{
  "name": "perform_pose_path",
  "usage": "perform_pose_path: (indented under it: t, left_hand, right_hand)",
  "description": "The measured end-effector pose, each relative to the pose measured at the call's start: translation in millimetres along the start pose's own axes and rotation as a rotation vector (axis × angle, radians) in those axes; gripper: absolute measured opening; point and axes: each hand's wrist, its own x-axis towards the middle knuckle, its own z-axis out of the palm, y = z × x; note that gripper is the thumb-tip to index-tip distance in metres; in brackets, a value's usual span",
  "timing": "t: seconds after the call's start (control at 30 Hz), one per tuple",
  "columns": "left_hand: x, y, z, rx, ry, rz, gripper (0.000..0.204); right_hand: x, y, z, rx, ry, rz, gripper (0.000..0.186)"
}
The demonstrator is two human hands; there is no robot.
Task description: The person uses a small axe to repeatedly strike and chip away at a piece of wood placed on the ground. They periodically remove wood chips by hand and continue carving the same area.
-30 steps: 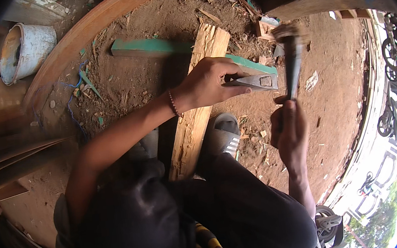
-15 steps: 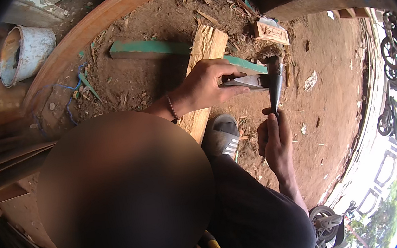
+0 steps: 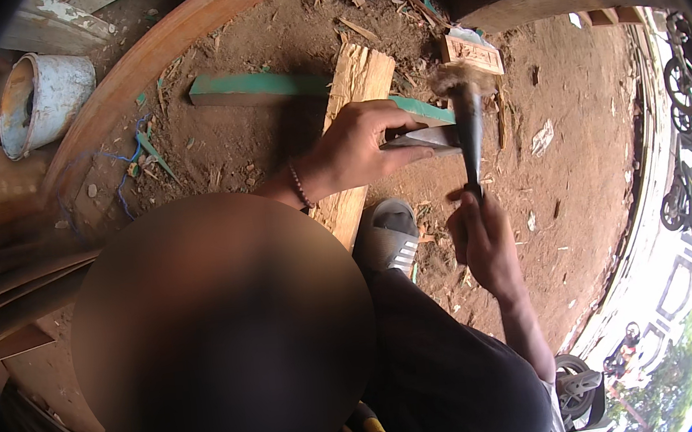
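Note:
My left hand [image 3: 352, 149], with a beaded bracelet at its wrist, pinches a flat grey metal piece [image 3: 436, 136] between thumb and fingers. That piece points right; its kind I cannot make out. My right hand [image 3: 490, 239] is wrapped round the dark handle of a hammer [image 3: 473, 139]. The hammer's head is smeared by motion, and its shaft passes in front of the metal piece's far end. Below my left hand lies a rough pale plank [image 3: 359, 80], slanting over the ground. A green-painted wooden bar [image 3: 260, 84] lies beyond, partly hidden by the plank.
My sandalled foot [image 3: 389, 228] is beside the plank. A carved wooden block [image 3: 472, 54] lies past the hammer. A stained white bucket [image 3: 51, 99] and a curved brown wooden frame [image 3: 133, 74] are at the far left. Wood scraps litter the dirt; motorbikes [image 3: 681, 92] stand at right.
The hammer's head has moved slightly away from me and left, and is blurred now. My right forearm has shifted a little. The left hand keeps its pinch on the metal piece.

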Motion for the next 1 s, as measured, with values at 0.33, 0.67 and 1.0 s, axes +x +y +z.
perform_pose_path:
  t: [0.33, 0.67, 1.0]
  left_hand:
    - [-2, -3, 0, 0.028, 0.046, 0.018, 0.029]
    - [-7, -4, 4, -0.003, 0.057, 0.023, 0.027]
    - [-11, -6, 1, 0.029, 0.093, 0.004, 0.030]
  right_hand:
    - [1, -15, 4, 0.434, 0.511, -0.661, 0.033]
    - [-11, 5, -29, 0.509, 0.558, -0.335, 0.029]
    - [-2, 39, -25, 0.443, 0.263, -0.118, 0.029]
